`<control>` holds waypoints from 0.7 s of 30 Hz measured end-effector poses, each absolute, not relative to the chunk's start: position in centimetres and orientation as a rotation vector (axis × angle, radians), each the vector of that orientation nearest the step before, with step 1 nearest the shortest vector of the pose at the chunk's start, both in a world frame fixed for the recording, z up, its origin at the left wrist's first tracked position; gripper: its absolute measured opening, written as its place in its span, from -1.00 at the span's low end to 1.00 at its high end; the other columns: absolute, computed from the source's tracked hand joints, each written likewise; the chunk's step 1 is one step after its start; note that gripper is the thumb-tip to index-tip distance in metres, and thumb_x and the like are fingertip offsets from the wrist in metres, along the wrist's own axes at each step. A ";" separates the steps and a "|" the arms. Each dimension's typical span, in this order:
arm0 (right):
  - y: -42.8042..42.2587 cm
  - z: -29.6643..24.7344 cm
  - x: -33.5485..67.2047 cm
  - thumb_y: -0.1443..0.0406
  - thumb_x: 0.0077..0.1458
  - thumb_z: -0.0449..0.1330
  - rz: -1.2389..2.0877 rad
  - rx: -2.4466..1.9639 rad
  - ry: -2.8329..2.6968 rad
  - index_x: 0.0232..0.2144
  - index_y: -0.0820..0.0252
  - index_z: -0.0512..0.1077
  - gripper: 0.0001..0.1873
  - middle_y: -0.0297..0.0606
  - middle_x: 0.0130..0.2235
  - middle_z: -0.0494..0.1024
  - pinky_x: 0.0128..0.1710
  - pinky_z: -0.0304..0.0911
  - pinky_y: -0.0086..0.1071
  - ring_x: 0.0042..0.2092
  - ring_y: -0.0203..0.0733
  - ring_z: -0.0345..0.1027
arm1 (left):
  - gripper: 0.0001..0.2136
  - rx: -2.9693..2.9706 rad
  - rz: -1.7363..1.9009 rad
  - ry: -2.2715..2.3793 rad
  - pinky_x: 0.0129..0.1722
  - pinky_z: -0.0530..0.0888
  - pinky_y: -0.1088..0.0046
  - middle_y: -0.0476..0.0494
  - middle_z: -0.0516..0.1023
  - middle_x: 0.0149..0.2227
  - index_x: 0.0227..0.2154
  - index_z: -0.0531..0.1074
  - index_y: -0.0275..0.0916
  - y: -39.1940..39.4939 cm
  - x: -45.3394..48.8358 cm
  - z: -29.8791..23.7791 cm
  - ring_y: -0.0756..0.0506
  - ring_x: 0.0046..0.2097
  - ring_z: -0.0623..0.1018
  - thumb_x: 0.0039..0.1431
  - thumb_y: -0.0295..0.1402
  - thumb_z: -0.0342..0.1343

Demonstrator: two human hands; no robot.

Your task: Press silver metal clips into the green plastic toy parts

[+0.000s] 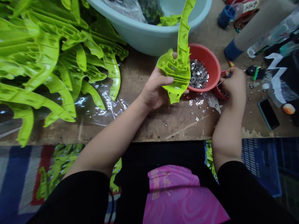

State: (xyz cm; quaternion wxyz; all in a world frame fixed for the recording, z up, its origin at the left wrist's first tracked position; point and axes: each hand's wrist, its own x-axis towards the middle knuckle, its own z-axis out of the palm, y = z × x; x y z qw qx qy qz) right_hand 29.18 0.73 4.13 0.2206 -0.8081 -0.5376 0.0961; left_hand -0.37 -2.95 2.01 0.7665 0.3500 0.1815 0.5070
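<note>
A lime-green plastic shell half (pixel 176 73) with inner ribs and a long curved arm is gripped in my left hand (pixel 157 88), thumb across its ribbed inside. Small metal bits show in the ribs. My right hand (pixel 234 84) is closed around a thin metal tool (pixel 220 81), whose exact kind I cannot make out. The tool points into a small red bowl (pixel 217 93), partly hidden by the hand. Beside it, a larger red bowl (pixel 216 67) holds many small square metal pieces (pixel 198 74).
Many lime-green shells (pixel 51 62) are heaped on clear plastic at the left. A pale blue basin (pixel 140 37) stands behind my left hand. Loose metal pieces (pixel 197 119) lie near the table's front edge. At the right are a phone (pixel 268 114) and a blue-ended tube (pixel 233 49).
</note>
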 end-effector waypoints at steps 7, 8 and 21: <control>0.5 4.2 28.9 0.63 -0.11 0.21 0.205 -2.212 -1.433 -0.50 0.02 0.10 -0.54 -0.50 -0.48 0.20 -0.29 0.00 -0.26 -0.39 -0.30 0.02 | -0.18 0.743 1.050 0.461 0.10 0.70 -0.19 -0.17 0.55 0.14 0.33 0.22 0.05 -2.8 -0.2 2.2 -0.41 0.19 0.59 -0.10 -0.33 0.22; 0.5 4.3 28.8 0.63 -0.10 0.21 0.247 -2.240 -1.452 -0.49 0.02 0.11 -0.55 -0.49 -0.47 0.23 -0.29 0.00 -0.26 -0.39 -0.30 0.04 | -0.18 0.737 1.051 0.467 0.13 0.68 -0.25 -0.19 0.55 0.15 0.32 0.22 0.00 -2.8 -0.2 2.3 -0.45 0.24 0.57 -0.11 -0.34 0.21; 0.6 3.7 29.3 0.64 -0.11 0.24 0.328 -2.123 -1.527 -0.54 0.03 0.10 -0.52 -0.43 -0.44 0.33 -0.24 0.06 -0.28 -0.35 -0.31 0.14 | -0.37 0.751 1.028 0.456 0.20 0.64 -0.34 -0.15 0.57 0.09 0.10 0.36 -0.01 -2.9 -0.8 2.3 -0.46 0.23 0.57 -0.14 -0.35 0.28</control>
